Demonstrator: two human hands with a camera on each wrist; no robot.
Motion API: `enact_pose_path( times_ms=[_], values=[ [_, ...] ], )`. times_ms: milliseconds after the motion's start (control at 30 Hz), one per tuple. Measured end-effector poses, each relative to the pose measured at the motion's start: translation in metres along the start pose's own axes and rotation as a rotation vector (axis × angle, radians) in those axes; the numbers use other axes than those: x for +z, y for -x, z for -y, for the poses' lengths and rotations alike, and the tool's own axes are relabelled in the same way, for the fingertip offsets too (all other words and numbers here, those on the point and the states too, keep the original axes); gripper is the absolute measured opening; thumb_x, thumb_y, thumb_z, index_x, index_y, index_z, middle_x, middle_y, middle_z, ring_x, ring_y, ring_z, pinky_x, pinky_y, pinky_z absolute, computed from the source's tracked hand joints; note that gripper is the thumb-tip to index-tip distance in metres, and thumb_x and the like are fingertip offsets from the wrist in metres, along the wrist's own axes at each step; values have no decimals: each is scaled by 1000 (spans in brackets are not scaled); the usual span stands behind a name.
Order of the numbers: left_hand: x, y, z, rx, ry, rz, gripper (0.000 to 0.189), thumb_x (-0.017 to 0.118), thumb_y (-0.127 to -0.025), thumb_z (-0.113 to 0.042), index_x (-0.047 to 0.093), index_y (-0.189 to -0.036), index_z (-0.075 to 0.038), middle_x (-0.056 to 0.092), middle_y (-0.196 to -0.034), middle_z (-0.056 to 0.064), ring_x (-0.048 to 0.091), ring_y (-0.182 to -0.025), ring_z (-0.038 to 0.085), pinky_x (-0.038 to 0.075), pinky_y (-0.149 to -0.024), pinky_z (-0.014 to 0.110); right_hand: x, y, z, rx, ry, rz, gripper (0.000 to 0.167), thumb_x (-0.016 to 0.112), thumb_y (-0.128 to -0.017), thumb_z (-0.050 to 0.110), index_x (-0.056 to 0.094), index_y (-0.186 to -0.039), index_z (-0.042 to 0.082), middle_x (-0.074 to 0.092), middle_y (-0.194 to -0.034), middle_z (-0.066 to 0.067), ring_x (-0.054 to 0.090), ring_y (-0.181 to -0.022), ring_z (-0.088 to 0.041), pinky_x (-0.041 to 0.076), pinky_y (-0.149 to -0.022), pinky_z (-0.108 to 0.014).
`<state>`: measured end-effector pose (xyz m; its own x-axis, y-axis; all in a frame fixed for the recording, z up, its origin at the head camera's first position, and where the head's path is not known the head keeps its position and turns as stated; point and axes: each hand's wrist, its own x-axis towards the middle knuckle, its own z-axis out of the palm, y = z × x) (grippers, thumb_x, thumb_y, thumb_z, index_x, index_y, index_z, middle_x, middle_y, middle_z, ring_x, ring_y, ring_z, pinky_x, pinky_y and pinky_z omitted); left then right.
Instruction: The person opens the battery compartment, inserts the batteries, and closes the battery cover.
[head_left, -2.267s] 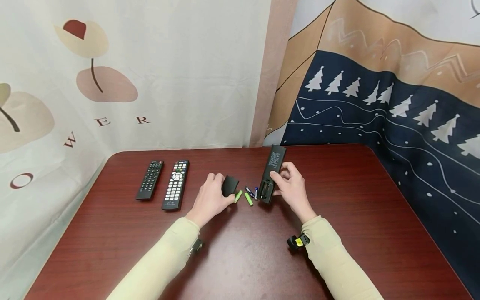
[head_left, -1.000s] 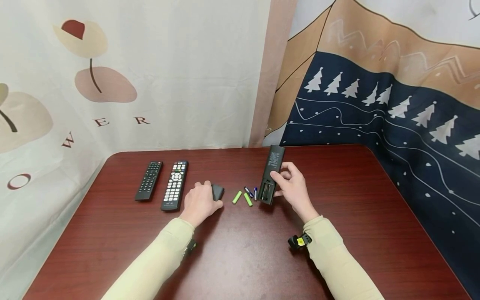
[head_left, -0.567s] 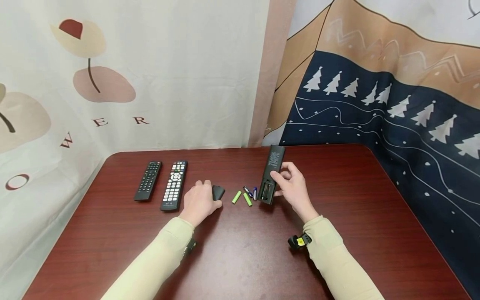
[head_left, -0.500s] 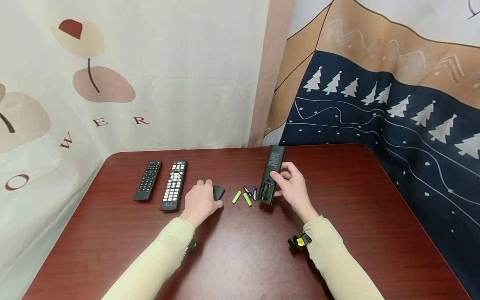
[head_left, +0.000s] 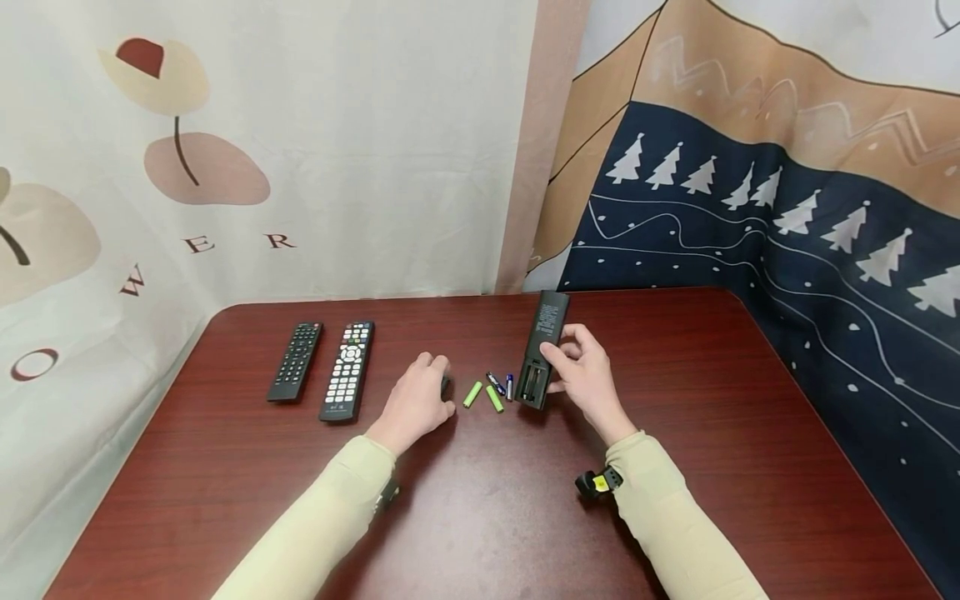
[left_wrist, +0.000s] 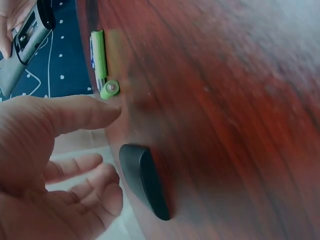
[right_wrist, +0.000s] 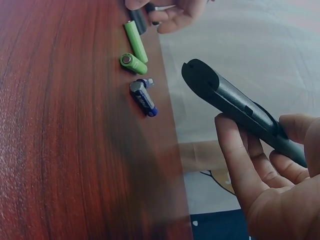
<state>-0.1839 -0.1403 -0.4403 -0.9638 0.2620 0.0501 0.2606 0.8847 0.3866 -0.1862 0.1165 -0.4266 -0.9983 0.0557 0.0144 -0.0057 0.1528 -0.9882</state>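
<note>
My right hand (head_left: 585,375) holds a black remote control (head_left: 552,321) tilted above the table, its back towards me and its battery compartment uncovered. In the right wrist view the thumb and fingers grip the sides of the remote (right_wrist: 240,105). A black battery cover (left_wrist: 142,180) lies on the table; in the head view the left hand (head_left: 416,402) hides most of it. The left wrist view shows that hand apart from the cover, fingers loosely bent and holding nothing. Between the hands lie two green batteries (head_left: 472,394) and two blue batteries (head_left: 510,387).
Two more remote controls, a smaller one (head_left: 296,362) and a longer one with white buttons (head_left: 347,371), lie face up at the left of the brown table (head_left: 480,517). A pale curtain (head_left: 375,167) and a dark tree-patterned cloth (head_left: 697,217) hang behind it.
My left hand has carried the battery cover left, away from the batteries, and let go of it on the table. It has since shifted slightly right. The right hand stays put with the remote control.
</note>
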Motion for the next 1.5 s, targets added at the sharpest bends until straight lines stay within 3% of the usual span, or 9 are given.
enact_pose_path(
  times_ms=[200, 433, 667, 967, 1200, 1500],
  values=[
    [3, -4, -5, 106, 42, 26, 41, 84, -77, -4, 65, -114, -4, 57, -104, 8, 55, -92, 26, 53, -76, 43, 0, 0, -1, 3, 14, 2, 30, 67, -101, 13, 55, -127, 4, 71, -102, -23, 70, -69, -22, 62, -57, -35],
    [7, -5, -9, 236, 68, 52, 44, 77, -77, 7, 68, -119, -4, 64, -117, 9, 61, -108, 30, 54, -92, 45, 0, 0, -2, 0, 15, 4, 30, 67, -101, 13, 55, -127, 4, 71, -103, -24, 69, -67, -15, 62, -57, -35],
    [7, -7, -11, 329, 74, 85, 44, 68, -78, 17, 70, -116, -3, 67, -122, 10, 62, -111, 32, 52, -98, 44, 0, 1, -2, -8, 13, 4, 30, 67, -101, 12, 54, -128, 4, 71, -101, -23, 68, -66, -14, 62, -57, -35],
    [10, -9, -12, 324, 65, 122, 42, 66, -80, 18, 71, -116, -2, 69, -119, 8, 63, -109, 29, 54, -93, 41, 0, 1, -2, -2, 16, 6, 30, 67, -101, 12, 55, -127, 3, 71, -100, -22, 69, -66, -16, 62, -58, -37],
    [11, -9, -9, 350, 77, 99, 40, 68, -79, 18, 71, -114, -1, 70, -112, 8, 64, -102, 26, 54, -89, 40, 1, 0, -3, -5, -8, 0, 29, 68, -100, 11, 55, -125, 3, 71, -98, -22, 69, -64, -18, 62, -57, -37],
    [10, -6, -7, 331, 75, 98, 31, 77, -84, 6, 71, -113, -2, 68, -111, 8, 62, -97, 22, 54, -83, 39, 1, 0, -4, -1, -9, -3, 29, 68, -100, 11, 55, -125, 3, 71, -98, -21, 69, -65, -16, 62, -56, -35]
  ],
)
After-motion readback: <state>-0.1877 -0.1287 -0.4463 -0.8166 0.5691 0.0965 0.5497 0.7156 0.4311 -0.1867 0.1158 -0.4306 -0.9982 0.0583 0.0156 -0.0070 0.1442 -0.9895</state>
